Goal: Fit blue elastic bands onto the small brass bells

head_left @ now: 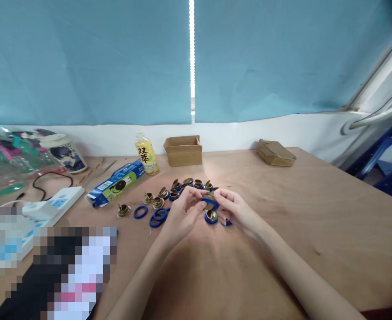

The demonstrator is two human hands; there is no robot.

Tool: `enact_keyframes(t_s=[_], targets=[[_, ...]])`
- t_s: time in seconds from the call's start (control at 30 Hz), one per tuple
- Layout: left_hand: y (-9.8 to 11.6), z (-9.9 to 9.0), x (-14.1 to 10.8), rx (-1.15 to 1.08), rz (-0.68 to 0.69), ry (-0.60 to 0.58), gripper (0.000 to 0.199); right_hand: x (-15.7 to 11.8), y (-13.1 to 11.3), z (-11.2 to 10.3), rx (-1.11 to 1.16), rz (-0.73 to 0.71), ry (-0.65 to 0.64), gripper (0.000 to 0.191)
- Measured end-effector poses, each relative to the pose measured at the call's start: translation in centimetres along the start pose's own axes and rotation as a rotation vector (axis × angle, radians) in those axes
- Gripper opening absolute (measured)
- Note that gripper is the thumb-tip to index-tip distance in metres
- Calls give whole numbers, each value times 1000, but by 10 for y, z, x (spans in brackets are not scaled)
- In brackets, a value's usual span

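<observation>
Blue ring [209,203], brass piece [210,195] gripped.
Your left hand [186,206] and right hand [233,205] pinch them; open carton [185,158] near far edge of table [316,213].

Metal fittings [124,210] are gleaming, brassy; rings [135,213] are looking smooth, plastic-like; tabletop [316,213] is showing smooth wood grain; open box [184,156] is displaying plain matt cardboard.
</observation>
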State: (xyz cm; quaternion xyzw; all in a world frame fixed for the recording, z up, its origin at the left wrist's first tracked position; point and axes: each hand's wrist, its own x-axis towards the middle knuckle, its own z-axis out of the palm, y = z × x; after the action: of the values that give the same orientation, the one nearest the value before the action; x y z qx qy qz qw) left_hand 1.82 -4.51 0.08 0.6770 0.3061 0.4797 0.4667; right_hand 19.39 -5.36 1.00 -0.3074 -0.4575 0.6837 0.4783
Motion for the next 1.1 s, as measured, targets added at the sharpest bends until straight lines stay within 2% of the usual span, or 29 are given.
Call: enact_keyframes(t_s=[0.23,0.5,0.87,1.0,1.1], targets=[[0,-1,1,187,131,49,4,4,5,1,78,27,42,36],[8,-4,0,462,239,34,9,5,5,2,63,65,119,35],[16,-3,-3,505,115,-45,3,5,6,-4,236,121,104,32],[22,-10,-2,507,81,-13,7,3,-3,-8,279,24,151,30],[26,-26,-1,611,20,49,13,2,-9,-10,227,-42,129,27]])
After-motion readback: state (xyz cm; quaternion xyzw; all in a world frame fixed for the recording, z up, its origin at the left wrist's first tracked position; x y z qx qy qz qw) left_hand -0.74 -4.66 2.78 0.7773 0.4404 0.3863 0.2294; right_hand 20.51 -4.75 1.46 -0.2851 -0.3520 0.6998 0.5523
